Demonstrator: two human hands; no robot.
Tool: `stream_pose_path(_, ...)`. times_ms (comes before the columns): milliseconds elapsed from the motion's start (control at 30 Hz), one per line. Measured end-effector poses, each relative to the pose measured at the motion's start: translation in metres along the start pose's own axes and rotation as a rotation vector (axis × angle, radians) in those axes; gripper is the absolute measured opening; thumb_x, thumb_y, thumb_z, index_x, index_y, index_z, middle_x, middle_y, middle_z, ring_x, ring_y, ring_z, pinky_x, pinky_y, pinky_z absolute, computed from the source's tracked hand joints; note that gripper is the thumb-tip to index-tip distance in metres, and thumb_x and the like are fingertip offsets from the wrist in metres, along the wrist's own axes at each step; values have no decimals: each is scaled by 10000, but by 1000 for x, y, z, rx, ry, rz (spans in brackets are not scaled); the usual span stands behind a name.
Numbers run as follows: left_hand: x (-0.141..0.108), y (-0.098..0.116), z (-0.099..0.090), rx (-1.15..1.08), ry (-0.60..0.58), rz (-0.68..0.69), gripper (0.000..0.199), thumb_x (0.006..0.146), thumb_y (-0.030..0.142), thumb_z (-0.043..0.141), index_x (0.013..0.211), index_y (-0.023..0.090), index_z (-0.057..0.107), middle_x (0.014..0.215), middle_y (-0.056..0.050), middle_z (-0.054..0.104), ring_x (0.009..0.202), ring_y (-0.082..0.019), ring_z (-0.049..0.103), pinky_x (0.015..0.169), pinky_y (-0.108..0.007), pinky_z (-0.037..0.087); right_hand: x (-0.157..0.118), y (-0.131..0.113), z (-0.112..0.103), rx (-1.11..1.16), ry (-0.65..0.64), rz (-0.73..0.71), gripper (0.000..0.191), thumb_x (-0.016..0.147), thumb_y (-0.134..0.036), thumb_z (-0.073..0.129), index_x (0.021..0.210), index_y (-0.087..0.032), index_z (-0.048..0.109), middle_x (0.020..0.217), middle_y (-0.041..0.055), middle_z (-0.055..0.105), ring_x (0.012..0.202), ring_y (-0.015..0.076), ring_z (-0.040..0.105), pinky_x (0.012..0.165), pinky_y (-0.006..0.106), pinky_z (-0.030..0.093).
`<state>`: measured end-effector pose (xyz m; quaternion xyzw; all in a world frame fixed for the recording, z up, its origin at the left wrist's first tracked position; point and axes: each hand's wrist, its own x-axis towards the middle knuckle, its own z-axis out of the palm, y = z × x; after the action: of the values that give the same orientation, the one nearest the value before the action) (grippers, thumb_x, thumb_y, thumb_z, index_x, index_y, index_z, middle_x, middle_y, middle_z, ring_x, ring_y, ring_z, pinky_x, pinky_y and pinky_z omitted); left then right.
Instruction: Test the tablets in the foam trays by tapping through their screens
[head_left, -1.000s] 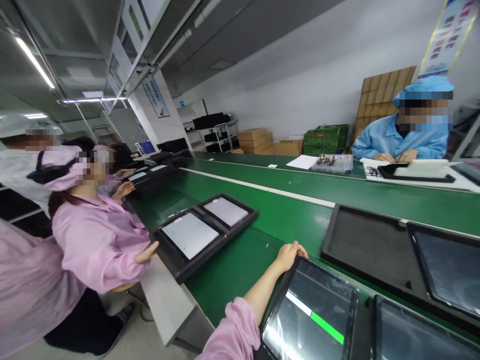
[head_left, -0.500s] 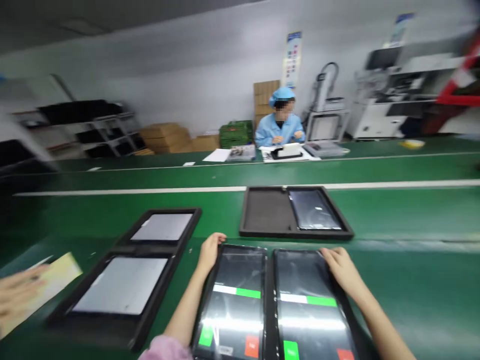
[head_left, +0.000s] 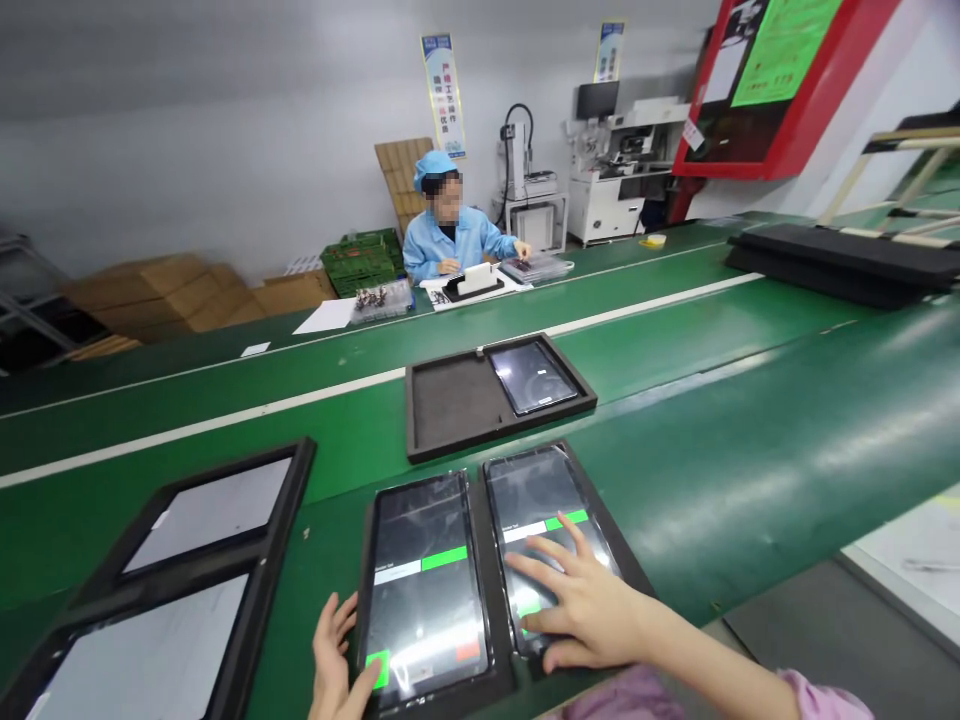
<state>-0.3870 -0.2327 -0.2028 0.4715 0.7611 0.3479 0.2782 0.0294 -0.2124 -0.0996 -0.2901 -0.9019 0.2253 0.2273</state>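
Two tablets lie side by side in a black foam tray [head_left: 480, 560] directly in front of me. The left tablet [head_left: 427, 600] has its screen lit, with a white and green bar and green and red squares. My left hand [head_left: 334, 655] is at its lower left edge, fingers apart and thumb over the green square. Across the right tablet [head_left: 532, 490] spreads my right hand [head_left: 581, 600], fingers open, the thumb side near its green square. That hand hides the lower part of the screen. Whether the fingertips press the glass I cannot tell.
Another foam tray [head_left: 450, 400] ahead holds one tablet [head_left: 532, 375] in its right recess. To the left, a tray [head_left: 259, 590] carries two grey-screened tablets. A co-worker [head_left: 457, 235] in blue sits across the green bench. Black foam sheets [head_left: 840, 262] lie at right.
My hands have left the tray's upper sides; the left is lower at the edge, the right over the right tablet's screen. The view has turned right. Another person's hand with yellow paper is gone from view.
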Motion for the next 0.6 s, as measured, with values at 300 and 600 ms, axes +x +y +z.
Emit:
stream_pose_path(300, 45, 132, -17, 382, -254, 522, 624, 956, 629, 319, 1507, 382, 477, 1668, -38, 325, 1529, -348, 322, 1240, -627, 225, 34, 120, -31, 224, 751, 691, 282, 901, -295, 516, 1044, -196, 738, 1102, 124, 662, 1079, 278, 627, 1038, 476, 499)
stream_pose_path(600, 94, 241, 50, 680, -629, 728, 482, 948, 484, 400, 1288, 275, 671, 1422, -144, 627, 1388, -342, 522, 1176, -697, -166, 41, 137, -10, 351, 866, 664, 197, 776, -300, 630, 895, -191, 743, 933, 71, 683, 902, 235, 658, 878, 364, 537)
